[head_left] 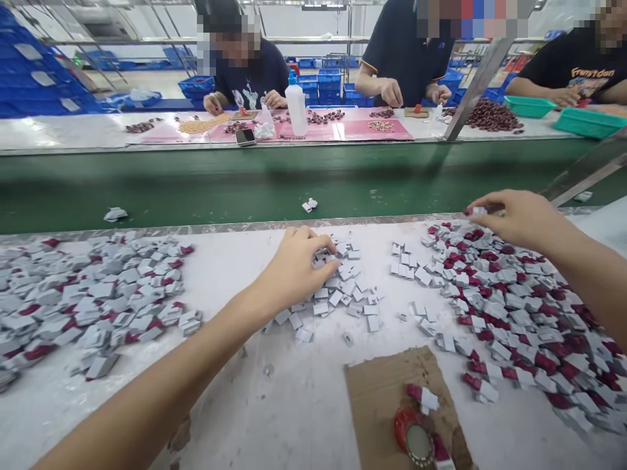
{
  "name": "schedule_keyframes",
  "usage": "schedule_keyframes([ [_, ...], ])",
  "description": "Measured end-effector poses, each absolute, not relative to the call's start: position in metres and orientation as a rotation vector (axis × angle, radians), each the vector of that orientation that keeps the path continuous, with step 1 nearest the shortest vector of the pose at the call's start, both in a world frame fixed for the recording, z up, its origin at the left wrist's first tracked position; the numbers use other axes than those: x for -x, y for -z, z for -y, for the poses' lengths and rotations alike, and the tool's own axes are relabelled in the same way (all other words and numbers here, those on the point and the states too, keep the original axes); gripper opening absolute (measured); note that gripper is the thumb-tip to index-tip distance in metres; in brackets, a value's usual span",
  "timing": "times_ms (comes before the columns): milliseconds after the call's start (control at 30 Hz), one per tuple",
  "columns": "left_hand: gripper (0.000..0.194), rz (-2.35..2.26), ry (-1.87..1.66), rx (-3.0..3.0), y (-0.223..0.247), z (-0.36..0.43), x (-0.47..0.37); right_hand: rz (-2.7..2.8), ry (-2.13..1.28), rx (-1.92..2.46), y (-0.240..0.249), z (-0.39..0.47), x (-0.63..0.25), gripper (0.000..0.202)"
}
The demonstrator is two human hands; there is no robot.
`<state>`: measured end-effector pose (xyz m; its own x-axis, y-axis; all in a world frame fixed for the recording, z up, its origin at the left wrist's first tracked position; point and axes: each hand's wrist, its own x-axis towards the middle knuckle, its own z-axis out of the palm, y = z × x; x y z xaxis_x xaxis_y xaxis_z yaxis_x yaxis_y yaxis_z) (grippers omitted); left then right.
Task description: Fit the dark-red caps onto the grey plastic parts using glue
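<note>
My left hand (pixel 301 266) is over a small heap of light grey plastic pieces (pixel 350 287) in the middle of the table. Thumb and forefinger are apart, with loose pieces showing in the gap between them. Above the far edge of the right-hand pile, my right hand (pixel 519 215) pinches a small grey-and-dark-red plastic part (pixel 476 211) between thumb and fingertips. Below it spreads a big pile of such grey-and-dark-red parts (pixel 519 313).
Another pile of these parts (pixel 93 287) covers the table's left side. On a cardboard sheet (pixel 377 398) near me lie a red round object with a metal cap (pixel 416 440) and two parts. Beyond runs a green belt (pixel 220 179); co-workers sit across it by a white bottle (pixel 296 108).
</note>
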<state>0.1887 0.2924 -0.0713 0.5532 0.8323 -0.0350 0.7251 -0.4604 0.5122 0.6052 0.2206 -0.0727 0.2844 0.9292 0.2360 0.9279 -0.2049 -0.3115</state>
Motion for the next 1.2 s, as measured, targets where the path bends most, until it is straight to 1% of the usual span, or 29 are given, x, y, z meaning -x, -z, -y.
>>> schedule_keyframes([
  [67,0.021,-1.262,-0.301,-2.320,0.076,-0.289,-0.188,1.739,-0.071,2.233,0.071,-0.186,-0.599,0.011],
  [100,0.020,-1.269,-0.319,-2.336,0.078,-0.288,-0.189,1.792,-0.102,2.233,0.071,-0.168,-0.594,0.007],
  [133,0.017,-1.279,-0.347,-2.363,0.079,-0.288,-0.190,1.844,-0.116,2.206,0.070,-0.151,-0.589,0.007],
  [233,0.012,-1.300,-0.454,-2.424,0.079,-0.288,-0.193,1.895,-0.053,2.113,0.069,-0.113,-0.573,0.021],
  [333,0.015,-1.320,-0.524,-2.362,0.073,-0.285,-0.194,1.743,-0.052,2.087,0.061,-0.091,-0.554,0.030],
  [433,0.026,-1.382,-0.556,-2.178,0.066,-0.273,-0.187,1.567,-0.242,2.075,0.055,-0.071,-0.531,0.031],
  [533,0.038,-1.346,-0.477,-1.966,0.065,-0.245,-0.172,1.463,-0.458,2.014,0.059,-0.045,-0.504,0.027],
  [600,0.043,-1.288,-0.417,-1.873,0.070,-0.218,-0.160,1.407,-0.597,1.922,0.065,-0.028,-0.487,0.026],
  [667,0.042,-1.267,-0.429,-1.855,0.077,-0.190,-0.150,1.358,-0.715,1.836,0.071,-0.013,-0.473,0.026],
  [733,0.032,-1.257,-0.480,-1.923,0.086,-0.164,-0.143,1.324,-0.770,1.786,0.075,-0.002,-0.463,0.026],
  [800,0.023,-1.240,-0.528,-2.050,0.095,-0.145,-0.139,1.317,-0.778,1.762,0.080,0.006,-0.457,0.025],
  [933,0.018,-1.322,-0.600,-2.267,0.111,-0.125,-0.133,1.404,-0.651,1.733,0.095,0.023,-0.450,0.021],
  [1067,0.022,-1.380,-0.532,-2.314,0.116,-0.122,-0.128,1.542,-0.492,1.681,0.112,0.044,-0.449,0.024],
  [1200,0.020,-1.383,-0.432,-2.264,0.110,-0.124,-0.130,1.558,-0.490,1.737,0.117,0.058,-0.455,0.030],
])
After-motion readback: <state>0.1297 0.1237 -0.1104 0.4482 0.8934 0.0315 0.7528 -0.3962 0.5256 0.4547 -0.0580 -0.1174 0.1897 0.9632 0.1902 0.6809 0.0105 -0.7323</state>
